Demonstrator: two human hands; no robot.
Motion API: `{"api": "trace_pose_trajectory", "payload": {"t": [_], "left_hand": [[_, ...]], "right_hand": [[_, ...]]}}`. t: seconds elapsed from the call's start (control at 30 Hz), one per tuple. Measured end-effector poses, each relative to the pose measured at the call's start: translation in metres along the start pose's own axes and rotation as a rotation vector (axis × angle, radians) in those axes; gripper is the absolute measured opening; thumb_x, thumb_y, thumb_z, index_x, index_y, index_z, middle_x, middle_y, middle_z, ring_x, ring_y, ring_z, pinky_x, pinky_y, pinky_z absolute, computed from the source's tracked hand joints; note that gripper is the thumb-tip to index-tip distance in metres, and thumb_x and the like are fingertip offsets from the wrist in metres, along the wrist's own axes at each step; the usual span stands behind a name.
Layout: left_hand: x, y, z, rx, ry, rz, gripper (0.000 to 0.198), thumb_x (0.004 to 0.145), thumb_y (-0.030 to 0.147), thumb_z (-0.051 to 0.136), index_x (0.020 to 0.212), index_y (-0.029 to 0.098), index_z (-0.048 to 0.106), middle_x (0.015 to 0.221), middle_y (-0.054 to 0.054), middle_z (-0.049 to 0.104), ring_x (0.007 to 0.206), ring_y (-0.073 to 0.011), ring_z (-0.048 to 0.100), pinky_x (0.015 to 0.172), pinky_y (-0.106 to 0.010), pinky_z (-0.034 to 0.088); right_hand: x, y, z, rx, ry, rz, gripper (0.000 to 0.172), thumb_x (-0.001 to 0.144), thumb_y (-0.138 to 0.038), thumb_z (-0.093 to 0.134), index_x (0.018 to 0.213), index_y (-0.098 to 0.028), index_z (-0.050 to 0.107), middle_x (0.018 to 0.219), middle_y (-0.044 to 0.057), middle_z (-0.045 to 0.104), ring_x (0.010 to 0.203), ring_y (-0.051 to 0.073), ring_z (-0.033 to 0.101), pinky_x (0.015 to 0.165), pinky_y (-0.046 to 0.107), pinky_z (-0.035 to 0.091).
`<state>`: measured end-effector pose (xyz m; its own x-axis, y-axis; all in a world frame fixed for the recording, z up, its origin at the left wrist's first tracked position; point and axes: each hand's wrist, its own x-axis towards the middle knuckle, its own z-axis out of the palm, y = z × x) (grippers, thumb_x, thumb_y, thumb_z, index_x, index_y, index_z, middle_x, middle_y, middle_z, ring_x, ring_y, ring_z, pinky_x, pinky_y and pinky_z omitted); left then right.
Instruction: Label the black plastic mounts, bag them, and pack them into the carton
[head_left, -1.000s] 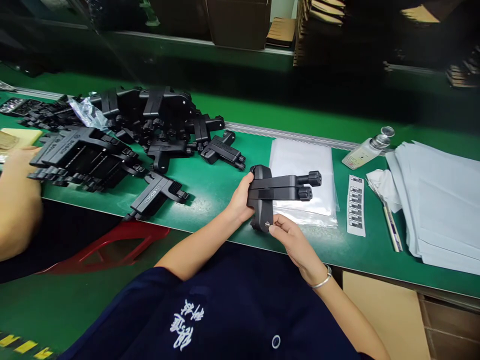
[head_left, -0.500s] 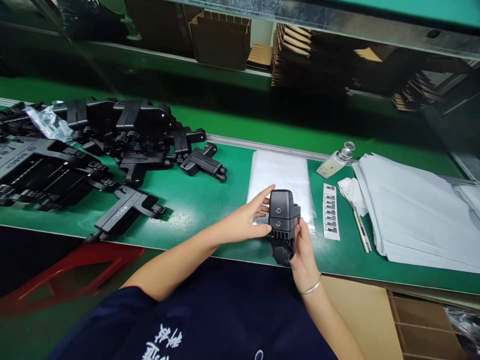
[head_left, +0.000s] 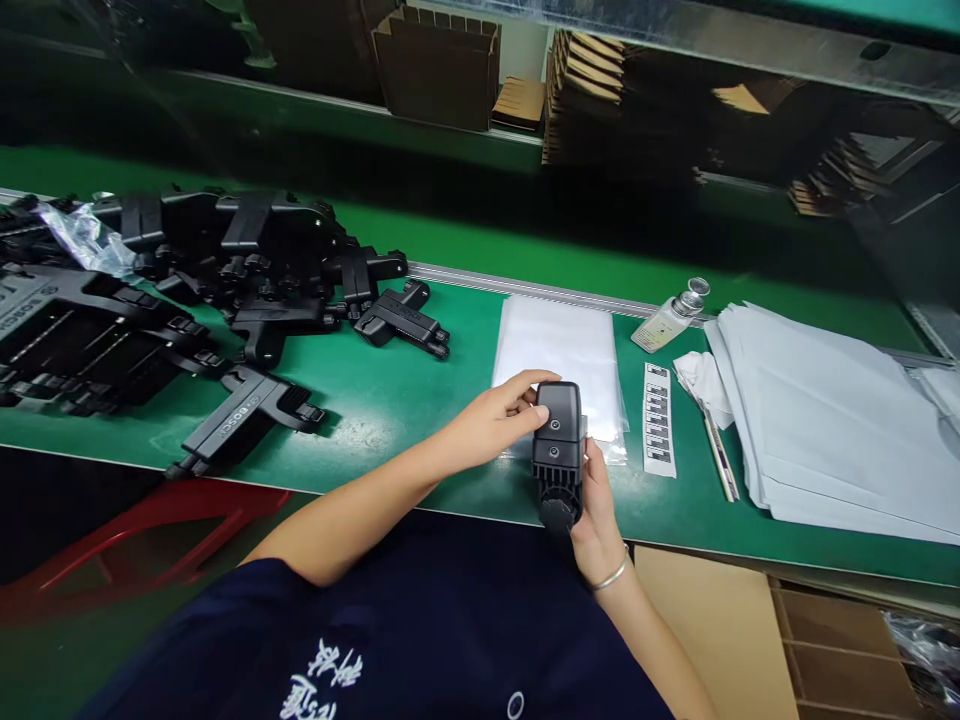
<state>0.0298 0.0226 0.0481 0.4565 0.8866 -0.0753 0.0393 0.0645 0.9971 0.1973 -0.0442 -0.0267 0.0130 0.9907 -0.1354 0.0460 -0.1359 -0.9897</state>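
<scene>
Upright above the green workbench, close to its front edge, is a black plastic bracket (head_left: 558,450). Two screws show on its face, with ribs and a round knob lower down. My left hand (head_left: 504,420) pinches its upper end, thumb on the face and fingers at the back. Along the right side, my right hand (head_left: 596,500) grips the lower part; most of those fingers are hidden behind it. Clear plastic bags (head_left: 556,345) lie flat just beyond my hands. To the left rests a similar bracket (head_left: 244,415) marked BOSCH.
More black brackets (head_left: 277,250) are heaped at the left. On the right are a pump bottle (head_left: 670,318), a label strip (head_left: 658,420), a pen-like tool (head_left: 720,455), a white cloth (head_left: 703,385) and stacked white sheets (head_left: 840,420). A red stool (head_left: 112,545) stands below left.
My left hand has closed on the bracket's upper end, its thumb moving up onto the face. The bracket has turned slightly, so its right-side projection shows less.
</scene>
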Motion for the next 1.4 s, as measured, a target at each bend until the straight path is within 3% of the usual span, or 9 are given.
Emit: {"api": "trace_pose_trajectory", "payload": {"t": [0.17, 0.3, 0.5, 0.63, 0.73, 0.87, 1.17, 1.3, 1.4], "left_hand": [[-0.022, -0.001, -0.013, 0.094, -0.100, -0.011, 0.088, 0.072, 0.025, 0.078, 0.149, 0.031, 0.036, 0.128, -0.008, 0.064, 0.118, -0.0302, 0.060, 0.101, -0.038, 0.043], [-0.037, -0.010, -0.023, 0.109, -0.025, -0.024, 0.086, 0.071, 0.025, 0.078, 0.148, 0.031, 0.038, 0.137, -0.009, 0.058, 0.125, -0.0321, 0.055, 0.108, -0.042, 0.039], [-0.049, -0.020, -0.031, 0.031, 0.021, -0.047, 0.089, 0.070, 0.026, 0.080, 0.148, 0.033, 0.037, 0.131, -0.008, 0.061, 0.120, -0.0302, 0.058, 0.110, -0.044, 0.038], [-0.051, -0.026, -0.035, -0.335, -0.031, -0.129, 0.101, 0.070, 0.037, 0.082, 0.153, 0.034, 0.024, 0.110, -0.008, 0.069, 0.097, -0.0251, 0.068, 0.088, -0.037, 0.053], [-0.050, -0.033, -0.036, -0.591, -0.030, -0.287, 0.085, 0.069, 0.049, 0.080, 0.144, 0.032, 0.042, 0.087, -0.003, 0.070, 0.069, -0.0160, 0.066, 0.066, -0.025, 0.054], [-0.053, -0.044, -0.031, -0.798, 0.025, -0.470, 0.054, 0.069, 0.053, 0.079, 0.115, 0.025, 0.067, 0.084, -0.003, 0.069, 0.064, -0.0122, 0.064, 0.062, -0.023, 0.056], [-0.055, -0.054, -0.036, -0.869, -0.015, -0.483, 0.040, 0.079, 0.047, 0.073, 0.112, 0.026, 0.069, 0.093, -0.006, 0.073, 0.071, -0.0148, 0.069, 0.062, -0.022, 0.055], [-0.041, -0.062, -0.042, -0.824, -0.072, -0.490, 0.043, 0.081, 0.054, 0.068, 0.111, 0.024, 0.070, 0.101, -0.008, 0.074, 0.081, -0.0190, 0.070, 0.068, -0.026, 0.056], [-0.029, -0.072, -0.040, -0.804, 0.013, -0.533, 0.039, 0.081, 0.050, 0.069, 0.104, 0.019, 0.073, 0.092, -0.007, 0.075, 0.078, -0.0193, 0.070, 0.070, -0.027, 0.056]], "right_hand": [[-0.006, -0.005, -0.015, 0.398, 0.206, -0.008, 0.045, 0.082, -0.062, 0.059, 0.114, -0.029, 0.061, 0.105, 0.004, 0.072, 0.091, 0.022, 0.069, 0.075, 0.038, 0.059], [-0.011, -0.010, -0.020, 0.427, 0.171, -0.071, 0.055, 0.066, -0.058, 0.079, 0.109, -0.029, 0.061, 0.106, 0.007, 0.072, 0.095, 0.024, 0.067, 0.081, 0.043, 0.056], [-0.014, -0.008, -0.018, 0.319, 0.134, -0.082, 0.064, 0.066, -0.061, 0.077, 0.118, -0.028, 0.057, 0.108, 0.008, 0.069, 0.104, 0.027, 0.065, 0.094, 0.049, 0.051], [-0.014, -0.010, -0.027, 0.234, 0.036, -0.061, 0.067, 0.072, -0.065, 0.071, 0.125, -0.027, 0.056, 0.109, 0.008, 0.068, 0.094, 0.025, 0.066, 0.084, 0.045, 0.056], [-0.011, -0.016, -0.029, 0.168, 0.006, -0.021, 0.047, 0.074, -0.057, 0.073, 0.107, -0.024, 0.063, 0.089, 0.004, 0.070, 0.076, 0.021, 0.067, 0.071, 0.039, 0.058], [-0.006, -0.021, -0.019, 0.196, 0.054, 0.021, 0.045, 0.070, -0.057, 0.077, 0.092, -0.021, 0.063, 0.070, 0.000, 0.067, 0.062, 0.018, 0.064, 0.062, 0.033, 0.056], [-0.007, -0.026, -0.010, 0.147, 0.078, 0.027, 0.048, 0.070, -0.061, 0.074, 0.093, -0.021, 0.061, 0.067, 0.000, 0.065, 0.060, 0.018, 0.062, 0.060, 0.034, 0.055], [-0.016, -0.039, -0.003, -0.104, 0.049, -0.060, 0.043, 0.072, -0.052, 0.077, 0.100, -0.024, 0.061, 0.081, 0.003, 0.071, 0.070, 0.020, 0.065, 0.068, 0.035, 0.055], [-0.021, -0.049, 0.009, -0.364, 0.006, -0.165, 0.040, 0.071, -0.048, 0.079, 0.099, -0.025, 0.061, 0.080, 0.003, 0.070, 0.073, 0.023, 0.066, 0.071, 0.037, 0.053]]}}
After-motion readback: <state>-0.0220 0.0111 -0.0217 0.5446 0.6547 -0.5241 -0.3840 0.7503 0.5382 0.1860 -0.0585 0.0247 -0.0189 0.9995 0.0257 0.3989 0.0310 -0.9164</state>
